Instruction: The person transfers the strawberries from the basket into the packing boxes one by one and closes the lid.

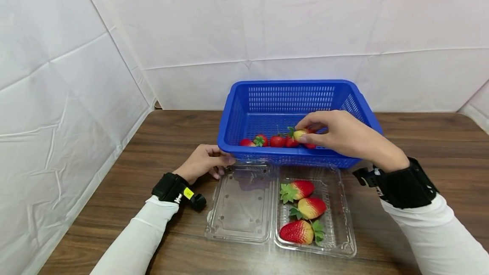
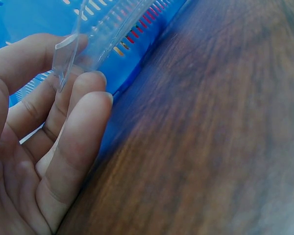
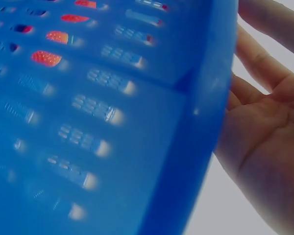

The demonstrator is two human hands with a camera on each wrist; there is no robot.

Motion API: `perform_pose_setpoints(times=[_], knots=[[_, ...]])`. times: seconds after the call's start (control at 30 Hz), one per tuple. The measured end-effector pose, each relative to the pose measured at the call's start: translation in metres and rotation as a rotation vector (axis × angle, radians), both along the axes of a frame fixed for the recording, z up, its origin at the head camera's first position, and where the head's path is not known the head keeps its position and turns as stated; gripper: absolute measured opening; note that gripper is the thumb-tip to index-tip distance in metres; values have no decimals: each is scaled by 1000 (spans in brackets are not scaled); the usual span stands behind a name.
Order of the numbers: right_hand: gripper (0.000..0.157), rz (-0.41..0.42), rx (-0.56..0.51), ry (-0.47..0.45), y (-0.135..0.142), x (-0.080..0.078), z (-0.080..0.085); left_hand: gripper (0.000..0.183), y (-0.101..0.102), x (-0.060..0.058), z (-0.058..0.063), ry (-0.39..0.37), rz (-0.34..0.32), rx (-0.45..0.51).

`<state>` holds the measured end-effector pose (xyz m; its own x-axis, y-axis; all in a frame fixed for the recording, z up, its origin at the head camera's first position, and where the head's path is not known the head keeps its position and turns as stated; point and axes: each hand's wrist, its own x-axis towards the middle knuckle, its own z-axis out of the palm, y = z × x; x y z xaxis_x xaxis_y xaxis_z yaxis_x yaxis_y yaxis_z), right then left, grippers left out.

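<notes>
In the head view, my right hand (image 1: 340, 133) reaches over the front rim of a blue plastic basket (image 1: 292, 83) and pinches a pale yellow-red strawberry (image 1: 299, 135) between thumb and fingers. Several red strawberries (image 1: 277, 141) lie along the basket's front inside. Before the basket lies an unfolded clear plastic clamshell box, its flat lid (image 1: 242, 213) on the left and its tray (image 1: 347, 220) on the right. Three strawberries (image 1: 312, 208) rest in the tray. My left hand (image 1: 204, 162) pinches the lid's far left corner, seen close as a clear tab (image 2: 65, 56) in the left wrist view.
The basket's slotted wall (image 3: 161, 117) fills much of the right wrist view, hiding the held strawberry there. A brown wood-grain table (image 1: 133, 181) lies beneath everything. White sheeting (image 1: 191, 33) hangs behind and at the left.
</notes>
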<state>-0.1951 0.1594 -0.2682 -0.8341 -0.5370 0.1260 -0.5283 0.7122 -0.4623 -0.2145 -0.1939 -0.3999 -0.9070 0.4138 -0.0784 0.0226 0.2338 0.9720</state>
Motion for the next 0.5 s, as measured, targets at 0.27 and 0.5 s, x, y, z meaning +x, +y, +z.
perform_pose_setpoints(times=[0.27,0.5], knots=[[20,9,5,61,7,7,4,26,0,0,-1,7,-4,3],[23,31,16,78,14,14,6,25,0,-1,-1,5,1,7]])
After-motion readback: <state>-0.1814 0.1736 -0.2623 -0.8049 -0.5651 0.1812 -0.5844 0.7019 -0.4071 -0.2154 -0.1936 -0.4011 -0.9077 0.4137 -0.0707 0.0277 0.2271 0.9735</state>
